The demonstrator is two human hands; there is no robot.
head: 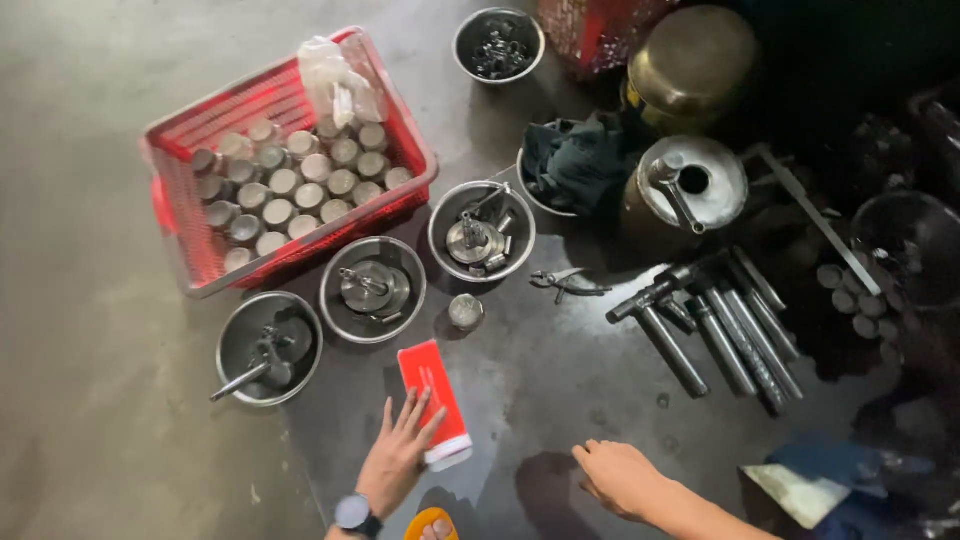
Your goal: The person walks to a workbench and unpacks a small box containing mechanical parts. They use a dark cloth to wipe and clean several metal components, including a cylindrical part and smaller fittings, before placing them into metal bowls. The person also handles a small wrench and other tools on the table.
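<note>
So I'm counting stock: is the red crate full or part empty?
Part empty. The red crate holds round metal pieces in rows toward one end; its other end shows bare mesh.

Dim overhead light, dark right side, glare on metal.

Floor (90, 400): bare grey concrete, stained and scuffed, darker and oily toward three o'clock. Light: bright at nine o'clock, falling into deep shadow at one to two o'clock. No walls or windows in view.
</note>
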